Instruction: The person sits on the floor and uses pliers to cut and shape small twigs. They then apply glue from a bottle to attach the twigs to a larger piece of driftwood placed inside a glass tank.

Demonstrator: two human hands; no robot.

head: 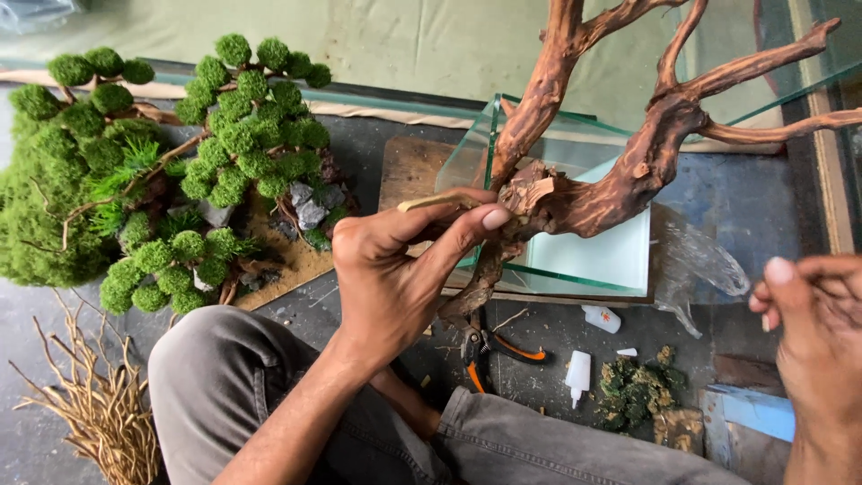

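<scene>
Left hand [395, 269] pinching small stick [440, 201] against driftwood [575, 193] base, holding steady; right hand [813, 323] loosely curled, empty, well apart

dark floor [359, 171], glue bottles [578, 373], pliers [489, 350], moss clump [637, 388]

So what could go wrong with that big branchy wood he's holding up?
The driftwood is held only by the left hand, low down, so its heavy branches might tip it. It hangs over the thin glass tank and could knock the glass. The right hand is away, so nothing else steadies it. Sharp cutters lie just below.
</scene>
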